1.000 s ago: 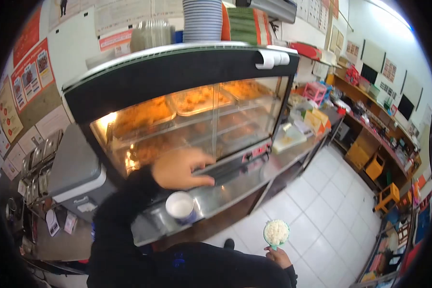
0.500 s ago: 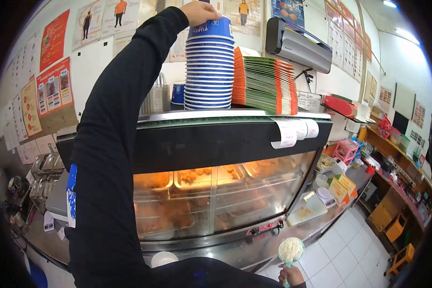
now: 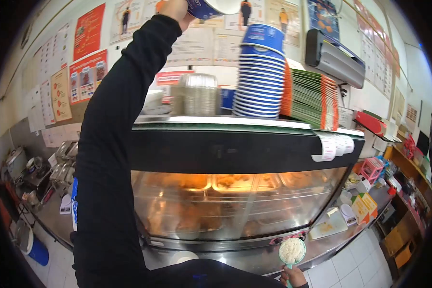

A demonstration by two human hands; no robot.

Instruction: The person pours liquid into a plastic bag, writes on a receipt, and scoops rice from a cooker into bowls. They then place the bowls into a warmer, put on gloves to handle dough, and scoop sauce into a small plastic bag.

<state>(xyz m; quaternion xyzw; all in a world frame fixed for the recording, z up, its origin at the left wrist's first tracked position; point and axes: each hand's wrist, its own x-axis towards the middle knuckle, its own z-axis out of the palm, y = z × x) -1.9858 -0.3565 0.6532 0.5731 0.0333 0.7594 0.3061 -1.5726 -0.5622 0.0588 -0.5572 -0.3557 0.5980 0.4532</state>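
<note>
My left hand (image 3: 176, 12) is raised at the top of the view, its fingers closed on a blue paper bowl (image 3: 202, 9) with a white inside. The bowl is tilted and partly cut off by the frame edge. To its right stands a tall stack of blue-and-white paper bowls (image 3: 259, 77) on top of the glass food warmer (image 3: 240, 150). Low in the view, my right hand (image 3: 294, 277) grips the handle of a pale green scoop (image 3: 289, 267). White rice (image 3: 292, 250) is heaped in the scoop.
Folded green-and-orange cartons (image 3: 312, 98) and clear plastic lids (image 3: 197, 93) stand on the warmer. Paper rolls (image 3: 329, 146) hang over its front edge. Trays of food (image 3: 233, 182) sit behind the glass. A cutting board (image 3: 329, 226) and a scale (image 3: 348, 214) lie at right.
My left hand has lifted a paper bowl off the stack and moved it left and up. The view has shifted left. My right hand still holds the rice scoop.
</note>
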